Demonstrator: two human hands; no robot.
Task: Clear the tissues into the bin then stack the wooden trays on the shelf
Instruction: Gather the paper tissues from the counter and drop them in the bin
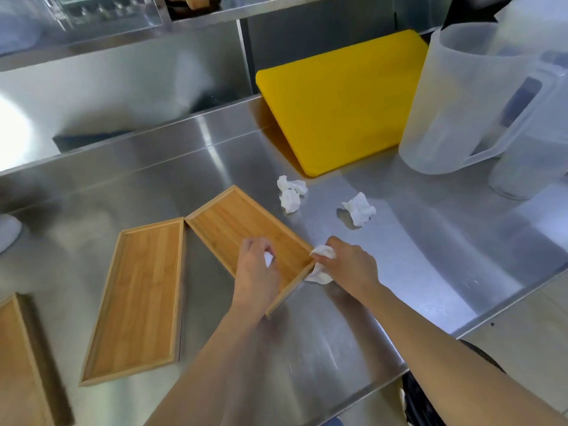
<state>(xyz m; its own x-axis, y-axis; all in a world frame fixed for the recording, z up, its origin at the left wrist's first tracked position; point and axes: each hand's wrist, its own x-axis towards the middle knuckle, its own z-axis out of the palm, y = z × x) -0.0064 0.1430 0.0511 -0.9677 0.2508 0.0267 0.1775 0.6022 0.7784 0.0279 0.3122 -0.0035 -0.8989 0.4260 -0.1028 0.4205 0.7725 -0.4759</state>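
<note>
Three wooden trays lie on the steel counter: one in the middle (227, 222), one to its left (138, 299), and a third cut off at the bottom-left edge (15, 364). My left hand (256, 272) rests inside the middle tray, its fingers closed on a small white tissue (268, 259). My right hand (350, 265) sits just right of that tray's near corner, gripping a crumpled tissue (319, 276). Two more crumpled tissues lie loose further back, one (290, 195) near the yellow board and one (359, 209) to its right.
A yellow cutting board (338, 99) leans against the back wall. Translucent plastic jugs (461, 96) stand at the right. A steel shelf (215, 13) runs above the counter. A dark bin (421, 398) shows below the counter's front edge (384, 379) at bottom right.
</note>
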